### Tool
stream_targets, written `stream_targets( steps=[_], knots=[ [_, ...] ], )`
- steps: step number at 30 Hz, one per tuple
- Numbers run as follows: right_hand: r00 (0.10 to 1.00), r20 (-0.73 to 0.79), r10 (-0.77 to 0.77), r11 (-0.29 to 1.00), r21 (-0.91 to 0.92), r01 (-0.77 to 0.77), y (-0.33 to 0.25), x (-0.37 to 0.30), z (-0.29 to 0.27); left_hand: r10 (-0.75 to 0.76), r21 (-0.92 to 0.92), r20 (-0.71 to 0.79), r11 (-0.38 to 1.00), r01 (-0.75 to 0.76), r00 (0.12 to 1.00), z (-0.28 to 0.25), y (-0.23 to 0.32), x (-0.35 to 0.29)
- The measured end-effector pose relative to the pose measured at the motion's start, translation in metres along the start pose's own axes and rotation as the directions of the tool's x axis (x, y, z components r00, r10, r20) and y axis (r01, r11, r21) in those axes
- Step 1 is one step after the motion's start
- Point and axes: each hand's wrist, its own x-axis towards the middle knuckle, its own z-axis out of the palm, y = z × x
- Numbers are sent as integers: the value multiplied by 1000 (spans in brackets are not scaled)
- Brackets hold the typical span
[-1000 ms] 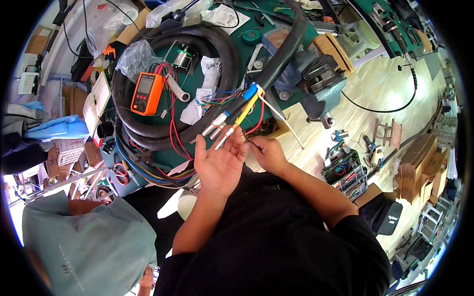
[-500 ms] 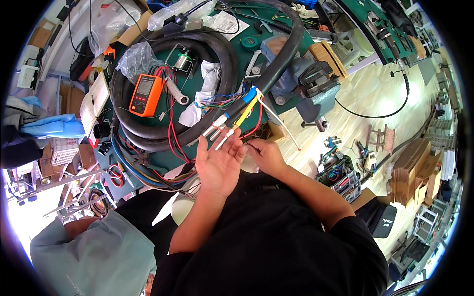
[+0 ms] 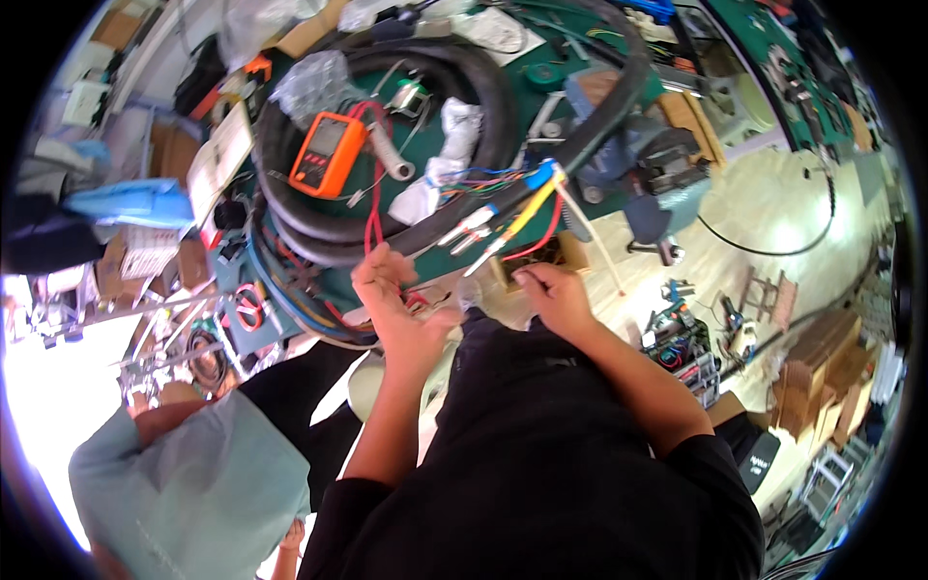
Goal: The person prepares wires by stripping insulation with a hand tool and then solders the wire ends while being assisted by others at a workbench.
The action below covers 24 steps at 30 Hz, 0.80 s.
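Observation:
A thick black cable (image 3: 604, 108) lies coiled on the green bench. Its stripped end has a blue band (image 3: 542, 175) and fans out into yellow (image 3: 535, 205), white (image 3: 592, 227) and red wires (image 3: 548, 235), plus metal-tipped connectors (image 3: 470, 224). My left hand (image 3: 398, 307) is beside the red test leads (image 3: 375, 198), thumb apart from its half-curled fingers, with no visible grip on them. My right hand (image 3: 559, 298) hovers below the wire ends, thumb and forefinger pinched together; what they hold, if anything, is hidden. An orange multimeter (image 3: 329, 155) rests on the coil.
A bench vise (image 3: 667, 184) is at the bench's right edge. Red-handled scissors (image 3: 248, 307) lie at the left. A person in a grey-green top (image 3: 193, 483) is at the lower left. A tool box (image 3: 677, 338) and cardboard boxes (image 3: 822, 358) stand on the floor at right.
My left hand has moved left, away from the connectors to the red leads. My right hand has drawn away from the wire ends, still pinched. The whole view has shifted.

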Motion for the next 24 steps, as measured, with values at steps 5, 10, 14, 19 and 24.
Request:
stream_targets(
  steps=[5,10,14,19,24],
  knots=[
    [998,61,-2,1000,-10,3,-7,0,-1,747,480,-75,608,-633,661,-19,15,42],
    [998,52,-30,1000,-5,30,-4,1,-2,803,496,-106,554,-669,587,-17,20,44],
    [996,75,-39,998,-47,42,-2,1,-4,645,416,-125,724,-550,754,-16,16,35],
    [998,58,-14,999,-35,17,-8,1,-5,-191,-167,-169,972,163,967,-10,-18,-13],
    [999,50,-21,998,-56,24,-3,2,-3,-368,64,241,929,364,898,21,-39,-47]
  ],
)
